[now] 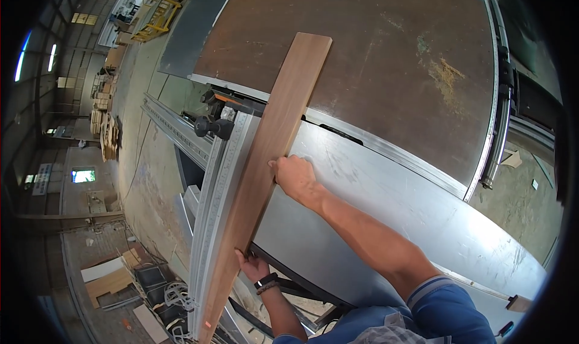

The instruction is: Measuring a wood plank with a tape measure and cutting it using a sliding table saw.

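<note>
Long brown board point(265, 157) lies lengthwise on the grey saw table point(386, 205), its left edge against the ruled metal fence point(220, 187). Right hand point(294, 176) presses flat on the board's right edge near mid-length, fingers spread. Left hand point(253, 265) grips the board's near right edge, fingers curled around it. The board's far end overhangs the dark brown panel point(374, 60). Black knob point(212, 127) sits just left of the board.

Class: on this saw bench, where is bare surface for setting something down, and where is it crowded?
Free: grey table right of the wooden plank; brown panel apart from some sawdust. Crowded: along the plank, where right hand, left hand and metal fence meet.
</note>
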A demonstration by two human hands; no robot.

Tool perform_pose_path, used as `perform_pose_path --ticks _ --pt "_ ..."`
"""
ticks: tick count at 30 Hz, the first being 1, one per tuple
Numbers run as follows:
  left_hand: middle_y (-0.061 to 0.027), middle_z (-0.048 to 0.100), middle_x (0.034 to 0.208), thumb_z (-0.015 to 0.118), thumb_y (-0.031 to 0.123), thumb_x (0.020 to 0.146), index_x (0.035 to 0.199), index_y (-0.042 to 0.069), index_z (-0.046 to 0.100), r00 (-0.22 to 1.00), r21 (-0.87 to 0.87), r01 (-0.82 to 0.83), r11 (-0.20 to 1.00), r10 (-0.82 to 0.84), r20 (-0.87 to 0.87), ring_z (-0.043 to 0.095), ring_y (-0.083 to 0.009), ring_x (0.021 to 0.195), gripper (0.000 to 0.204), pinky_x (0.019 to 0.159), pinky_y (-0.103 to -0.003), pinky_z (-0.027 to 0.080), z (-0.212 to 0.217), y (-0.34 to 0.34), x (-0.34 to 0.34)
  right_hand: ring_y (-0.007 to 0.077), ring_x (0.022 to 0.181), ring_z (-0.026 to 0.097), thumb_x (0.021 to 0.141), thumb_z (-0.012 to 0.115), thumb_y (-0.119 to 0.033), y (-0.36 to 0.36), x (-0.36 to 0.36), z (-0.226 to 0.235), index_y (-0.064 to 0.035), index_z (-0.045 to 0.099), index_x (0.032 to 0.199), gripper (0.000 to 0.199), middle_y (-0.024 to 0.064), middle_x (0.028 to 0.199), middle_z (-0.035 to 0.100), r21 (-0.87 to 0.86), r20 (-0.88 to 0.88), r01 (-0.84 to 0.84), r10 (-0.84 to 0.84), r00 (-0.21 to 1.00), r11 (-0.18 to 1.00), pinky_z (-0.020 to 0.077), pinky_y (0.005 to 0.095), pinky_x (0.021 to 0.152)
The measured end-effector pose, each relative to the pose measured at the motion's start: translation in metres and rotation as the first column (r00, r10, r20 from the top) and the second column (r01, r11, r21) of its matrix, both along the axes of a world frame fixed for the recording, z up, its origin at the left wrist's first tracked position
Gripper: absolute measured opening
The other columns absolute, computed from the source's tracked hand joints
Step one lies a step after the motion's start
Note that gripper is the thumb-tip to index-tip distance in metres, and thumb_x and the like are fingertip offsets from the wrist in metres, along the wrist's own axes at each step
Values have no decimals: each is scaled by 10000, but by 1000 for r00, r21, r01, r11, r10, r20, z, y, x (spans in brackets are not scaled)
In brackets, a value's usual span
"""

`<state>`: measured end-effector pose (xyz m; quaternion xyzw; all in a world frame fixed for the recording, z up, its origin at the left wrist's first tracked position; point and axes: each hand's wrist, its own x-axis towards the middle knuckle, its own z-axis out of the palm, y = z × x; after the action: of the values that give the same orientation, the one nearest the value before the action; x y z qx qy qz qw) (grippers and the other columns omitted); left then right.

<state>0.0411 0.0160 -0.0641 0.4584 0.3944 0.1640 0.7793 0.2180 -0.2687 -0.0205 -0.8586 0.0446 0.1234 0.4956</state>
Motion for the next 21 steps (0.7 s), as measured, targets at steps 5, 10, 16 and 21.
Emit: perform_pose_path --ticks 5,10,16,21 --pt "-130 598 1241 662 391 892 1278 45 540 995 62 -79 995 76 60 540 -277 1154 533 1040 -426 405 -19 18 -12 371 761 675 979 473 -243 -2 -9 0 -38 709 883 327 186 798 685 0 12 -35 35 999 999 548 442 715" --pt "-141 603 1237 661 373 895 1284 27 531 996 95 -62 994 55 75 542 -283 1163 536 1042 -430 409 -21 11 -16 377 767 672 977 474 -214 -8 -16 -6 -29 702 887 307 194 811 683 19 23 -36 36 999 999 549 443 707" --pt "-159 578 1264 641 362 910 1285 14 533 995 119 -66 991 56 85 511 -285 1190 523 1053 -405 385 -19 7 -19 376 777 674 972 478 -182 -10 -20 -5 -25 700 910 279 197 829 683 26 35 -52 51 998 998 552 441 706" --pt "-162 574 1276 622 387 919 1288 14 531 995 150 -93 984 86 56 513 -289 1192 533 1050 -415 388 -14 -8 -16 420 708 643 977 481 -232 -9 -22 -15 -44 694 908 292 229 746 654 53 101 19 -24 995 998 532 481 661"
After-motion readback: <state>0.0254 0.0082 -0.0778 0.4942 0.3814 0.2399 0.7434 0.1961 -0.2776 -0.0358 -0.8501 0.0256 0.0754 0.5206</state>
